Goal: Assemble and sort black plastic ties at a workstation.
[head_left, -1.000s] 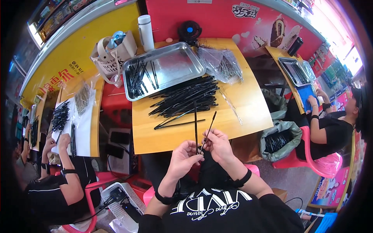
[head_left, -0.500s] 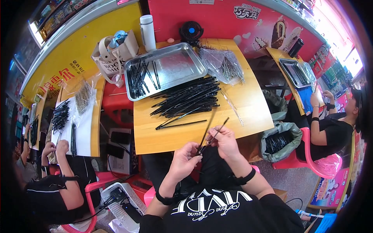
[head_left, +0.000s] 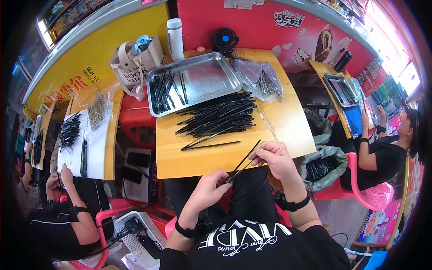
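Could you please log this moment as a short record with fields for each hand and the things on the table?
left hand: pinches the lower end of a thin black stick
right hand: pinches the stick's upper part
table: wooden, bears a pile of black sticks
metal tray: holds a few black sticks at its left end
clear bag: right of the tray

Black sticks point(head_left: 220, 118) heaped on tan wood table point(head_left: 288, 126), more black ones in silver steel tray point(head_left: 211, 76) at 11 o'clock, white flask point(head_left: 175, 33) and black fan point(head_left: 224, 39) at 12, pink chair point(head_left: 369, 195) at 4, red-and-yellow wall point(head_left: 103, 49) behind.
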{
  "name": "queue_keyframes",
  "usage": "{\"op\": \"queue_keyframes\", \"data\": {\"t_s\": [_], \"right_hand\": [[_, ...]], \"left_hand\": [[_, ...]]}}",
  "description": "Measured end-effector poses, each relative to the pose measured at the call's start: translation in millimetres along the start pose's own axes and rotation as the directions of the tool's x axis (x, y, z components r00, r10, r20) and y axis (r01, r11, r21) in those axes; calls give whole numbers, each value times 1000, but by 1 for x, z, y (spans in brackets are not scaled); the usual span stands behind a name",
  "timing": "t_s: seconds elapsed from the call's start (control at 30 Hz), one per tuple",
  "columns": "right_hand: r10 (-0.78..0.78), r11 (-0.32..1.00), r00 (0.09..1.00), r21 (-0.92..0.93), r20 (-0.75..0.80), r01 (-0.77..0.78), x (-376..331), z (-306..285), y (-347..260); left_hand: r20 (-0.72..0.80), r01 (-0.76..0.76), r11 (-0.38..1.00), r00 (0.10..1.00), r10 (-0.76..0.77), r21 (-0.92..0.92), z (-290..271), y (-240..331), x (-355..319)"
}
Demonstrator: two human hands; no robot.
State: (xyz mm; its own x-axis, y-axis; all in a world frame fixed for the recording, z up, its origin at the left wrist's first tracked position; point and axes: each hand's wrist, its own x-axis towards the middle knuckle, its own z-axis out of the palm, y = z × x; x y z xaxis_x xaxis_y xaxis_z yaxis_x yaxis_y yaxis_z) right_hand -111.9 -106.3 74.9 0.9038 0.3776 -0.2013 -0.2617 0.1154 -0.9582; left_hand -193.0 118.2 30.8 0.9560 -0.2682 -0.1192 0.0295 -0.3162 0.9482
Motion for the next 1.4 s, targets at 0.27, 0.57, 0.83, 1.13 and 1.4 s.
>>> {"op": "queue_keyframes", "data": {"t_s": [0.27,0.57,0.83,1.13,1.4], "right_hand": [[-110,991,992,-83,-58,105,-10,22,0],[-257,959,963,-146,-82,244,-17,29,4],[-190,980,967,30,-173,198,-16,35,28],[-207,968,942,85,-264,237,-25,77,62],[-362,929,883,-38,-300,368,-23,80,63]], "left_hand": [[59,174,602,977,-207,-779,7,-2,3],[-30,107,577,974,-223,-809,16,2,3],[-158,5,581,960,-230,-814,28,7,2],[-247,-86,590,949,-198,-803,33,6,0],[-195,-56,511,955,-223,-858,32,10,1]]}}
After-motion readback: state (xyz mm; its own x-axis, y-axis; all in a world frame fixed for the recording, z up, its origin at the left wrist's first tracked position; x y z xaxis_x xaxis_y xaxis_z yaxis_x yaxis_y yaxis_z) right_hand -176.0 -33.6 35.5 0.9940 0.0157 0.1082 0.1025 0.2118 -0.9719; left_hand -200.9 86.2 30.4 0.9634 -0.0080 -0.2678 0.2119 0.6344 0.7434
